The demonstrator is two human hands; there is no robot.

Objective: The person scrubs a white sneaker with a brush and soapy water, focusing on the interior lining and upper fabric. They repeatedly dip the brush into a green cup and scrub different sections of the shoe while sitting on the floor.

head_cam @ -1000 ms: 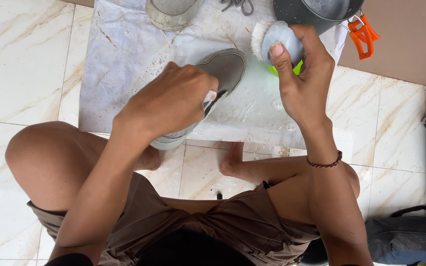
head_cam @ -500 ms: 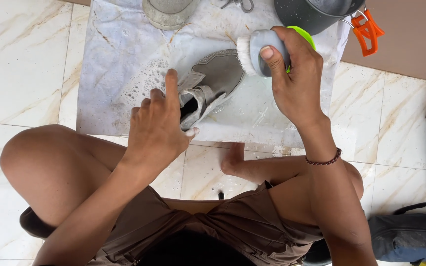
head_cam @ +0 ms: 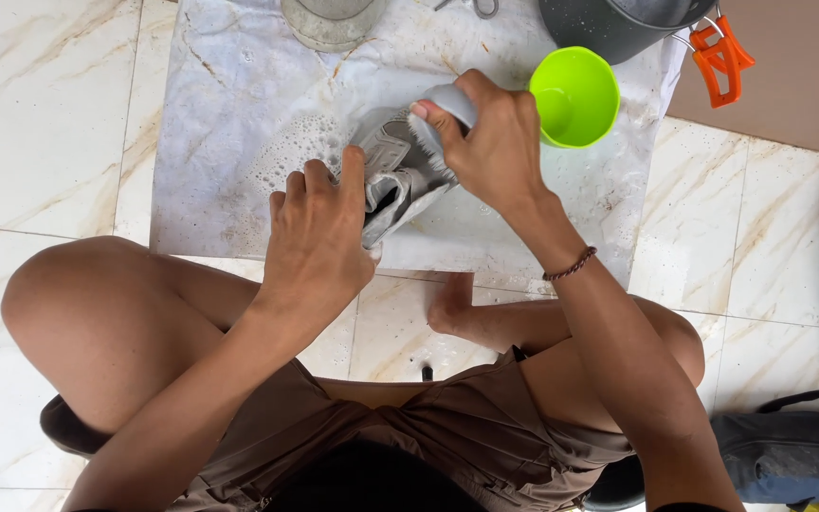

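Head view: since half a second ago the right hand (head_cam: 495, 142) has brought its grey scrub brush (head_cam: 443, 109) down from the green cup onto the grey sneaker (head_cam: 395, 175), so scrubbing is under way. The left hand (head_cam: 319, 232) clasps the sneaker at its 7 o'clock side, on the wet, sudsy white sheet (head_cam: 229, 123). At 2 o'clock the green cup (head_cam: 575, 95) looks empty; the dark pot (head_cam: 609, 24) beyond shows no visible contents.
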